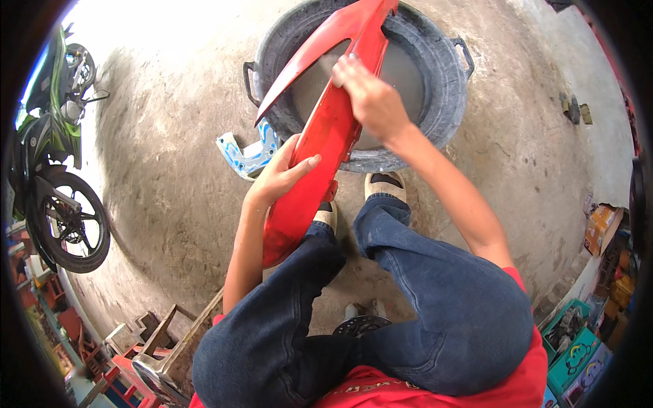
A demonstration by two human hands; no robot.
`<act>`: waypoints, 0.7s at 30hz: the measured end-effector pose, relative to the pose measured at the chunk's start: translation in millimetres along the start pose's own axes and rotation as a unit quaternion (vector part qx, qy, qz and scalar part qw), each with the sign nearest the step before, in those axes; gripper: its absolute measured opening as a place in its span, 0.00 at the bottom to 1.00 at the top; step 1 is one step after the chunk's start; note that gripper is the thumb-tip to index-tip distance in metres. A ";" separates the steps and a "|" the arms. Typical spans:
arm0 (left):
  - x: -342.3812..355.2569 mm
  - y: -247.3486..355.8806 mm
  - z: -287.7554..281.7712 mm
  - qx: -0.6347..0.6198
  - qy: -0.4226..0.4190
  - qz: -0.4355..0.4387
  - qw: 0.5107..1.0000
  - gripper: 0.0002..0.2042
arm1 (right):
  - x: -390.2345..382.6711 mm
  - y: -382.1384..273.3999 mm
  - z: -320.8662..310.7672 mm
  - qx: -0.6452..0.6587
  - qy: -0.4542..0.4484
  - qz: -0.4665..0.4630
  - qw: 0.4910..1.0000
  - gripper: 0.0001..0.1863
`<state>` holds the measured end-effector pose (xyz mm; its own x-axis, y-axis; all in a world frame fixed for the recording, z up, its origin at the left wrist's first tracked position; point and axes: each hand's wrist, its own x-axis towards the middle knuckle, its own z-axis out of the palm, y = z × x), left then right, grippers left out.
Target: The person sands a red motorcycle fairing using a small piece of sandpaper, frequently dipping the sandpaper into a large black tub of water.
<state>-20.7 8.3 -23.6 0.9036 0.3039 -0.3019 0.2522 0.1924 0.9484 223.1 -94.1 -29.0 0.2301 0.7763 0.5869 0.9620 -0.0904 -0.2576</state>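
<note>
A long red plastic panel [299, 211] with a swept, pointed upper section slants from my lap up across a large dark tub [445, 102] of cloudy grey water. My left hand [279, 173] grips its lower middle, thumb lying over the red face. Higher up, my right hand [371, 102] rests with bent fingers pressed together on the panel; whatever lies under those fingertips is hidden. A blue and white patterned part [241, 156] sits on the floor just left of the tub. My shoes and jeans are below the tub.
A green and black motorcycle [58, 136] stands at the left on the concrete floor [149, 204]. A worn frame [166, 353] and red items occupy the lower left. Boxes and teal crates [561, 333] line the right wall, with small objects [575, 109] farther up.
</note>
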 end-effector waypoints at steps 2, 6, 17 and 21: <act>-1.9 -6.5 -1.0 -0.005 0.000 -0.012 1.000 0.26 | -11.5 -39.8 -9.1 0.002 -0.053 -0.140 0.989 0.22; 0.4 -10.0 -1.4 -0.009 0.018 0.023 1.000 0.26 | -12.2 -44.7 -7.2 0.009 -0.066 -0.239 0.969 0.20; 1.0 -27.8 1.3 -0.026 0.033 0.080 0.996 0.26 | -32.0 -52.2 -6.4 0.084 -0.071 -0.219 0.969 0.19; 1.5 -2.8 1.0 -0.005 -0.001 -0.008 1.000 0.26 | -13.6 4.1 -8.3 0.054 -0.011 0.027 0.998 0.24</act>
<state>-19.7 7.3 -26.6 0.9001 0.2995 -0.3163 0.2624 0.2068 0.9426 225.1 -110.2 -31.7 0.2775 0.7856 0.5530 0.9263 -0.0661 -0.3709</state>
